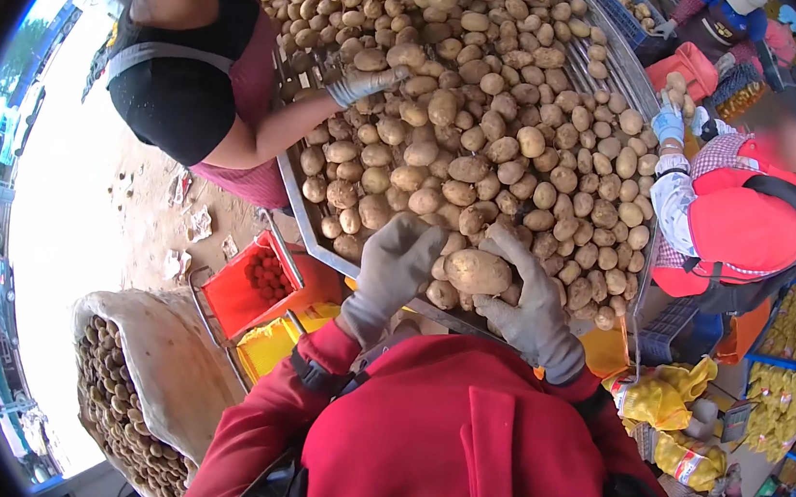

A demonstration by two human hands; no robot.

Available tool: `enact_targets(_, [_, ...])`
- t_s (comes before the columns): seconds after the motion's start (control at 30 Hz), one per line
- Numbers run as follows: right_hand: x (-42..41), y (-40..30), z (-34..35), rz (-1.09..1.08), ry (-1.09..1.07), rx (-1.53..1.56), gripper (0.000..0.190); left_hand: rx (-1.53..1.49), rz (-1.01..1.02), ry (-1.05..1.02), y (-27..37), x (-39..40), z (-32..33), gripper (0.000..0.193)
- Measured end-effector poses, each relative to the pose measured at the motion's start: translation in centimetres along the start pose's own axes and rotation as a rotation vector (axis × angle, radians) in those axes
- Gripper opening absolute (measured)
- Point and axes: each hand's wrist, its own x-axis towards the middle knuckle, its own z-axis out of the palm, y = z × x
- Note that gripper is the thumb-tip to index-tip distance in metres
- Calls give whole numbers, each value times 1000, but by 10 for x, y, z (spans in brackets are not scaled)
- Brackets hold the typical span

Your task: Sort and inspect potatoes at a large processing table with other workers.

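A metal sorting table (338, 263) is heaped with potatoes (461, 168) of mixed sizes, some with soil on them. At its near edge, my right hand (530, 302) in a grey glove has its thumb and fingers around a large oval potato (477, 272). My left hand (396, 270), also gloved in grey, is just left of that potato, bent over the pile; its fingertips are partly out of sight, so whether it grips anything cannot be told.
A co-worker in black reaches over the table from the left; another in a red vest holds potatoes at the right. Red (225, 296) and yellow bags (264, 347) on a metal frame and a large sack of potatoes (160, 369) stand lower left. Filled yellow net bags (658, 403) lie lower right.
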Motion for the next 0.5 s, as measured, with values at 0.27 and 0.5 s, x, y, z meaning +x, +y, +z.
enact_targets(0.27, [0,10,23,381,-93,890,67,-129,-119,-25,-11,16,-10,17])
enact_targets(0.5, [7,25,26,537,-289,523,51,-498,-261,-280,-11,-4,-11,43])
